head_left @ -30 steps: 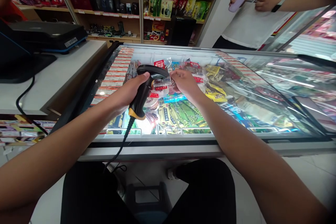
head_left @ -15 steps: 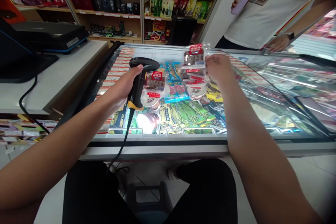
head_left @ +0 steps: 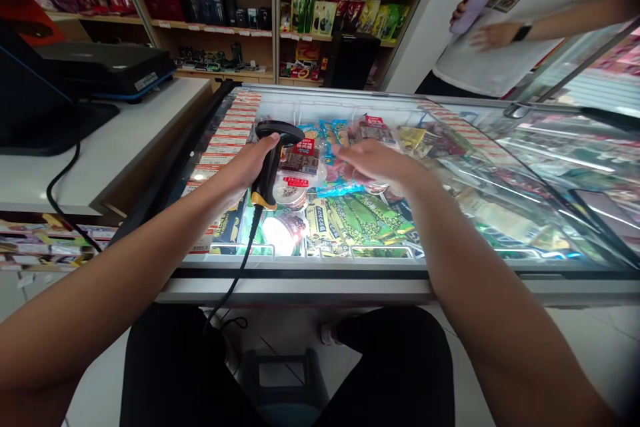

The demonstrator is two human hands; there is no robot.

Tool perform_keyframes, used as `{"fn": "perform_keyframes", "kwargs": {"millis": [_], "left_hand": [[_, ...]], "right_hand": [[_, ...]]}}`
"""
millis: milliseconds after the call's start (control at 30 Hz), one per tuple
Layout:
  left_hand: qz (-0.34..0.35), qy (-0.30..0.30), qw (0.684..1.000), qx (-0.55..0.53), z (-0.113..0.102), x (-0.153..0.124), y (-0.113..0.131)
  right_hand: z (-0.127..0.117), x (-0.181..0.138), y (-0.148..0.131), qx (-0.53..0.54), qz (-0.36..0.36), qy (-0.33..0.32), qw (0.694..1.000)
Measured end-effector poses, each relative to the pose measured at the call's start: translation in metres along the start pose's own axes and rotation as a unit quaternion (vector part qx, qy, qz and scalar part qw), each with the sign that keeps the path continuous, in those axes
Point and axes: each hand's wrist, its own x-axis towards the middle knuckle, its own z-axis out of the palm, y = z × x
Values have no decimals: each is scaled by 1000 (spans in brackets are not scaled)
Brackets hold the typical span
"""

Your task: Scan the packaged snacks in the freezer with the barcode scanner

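My left hand (head_left: 245, 165) is closed round the handle of a black barcode scanner (head_left: 274, 147) with a yellow base, held over the open chest freezer (head_left: 300, 279). The scanner's head points at a clear packet with a red label (head_left: 300, 159) lying among the goods. My right hand (head_left: 374, 163) hovers flat over the packets in the middle, fingers stretched to the left and blurred, holding nothing. A clear packet with a red top label (head_left: 373, 128) lies just behind that hand, at the back of the freezer.
The scanner's cable (head_left: 235, 287) hangs down to the floor. A white counter (head_left: 100, 167) with a black machine (head_left: 105, 70) stands on the left. Another person (head_left: 500, 47) holding a lilac bottle (head_left: 475, 0) stands behind the freezer at the right. Stocked shelves (head_left: 225, 7) line the back.
My right hand lifted the red-labelled packet from beside the scanner, then put it down at the back of the freezer and came back low and empty. The scanner barely moved.
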Motion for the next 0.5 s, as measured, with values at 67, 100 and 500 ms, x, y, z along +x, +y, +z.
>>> {"fn": "perform_keyframes", "kwargs": {"millis": [67, 100, 500], "left_hand": [[0, -1, 1000, -6, 0, -1, 0], [2, -2, 1000, -9, 1, -2, 1], [20, -44, 999, 5, 10, -25, 11]], "right_hand": [[17, 0, -2, 22, -3, -37, 999], [24, 2, -1, 36, -11, -33, 999], [36, 28, 14, 239, -80, 71, 965]]}}
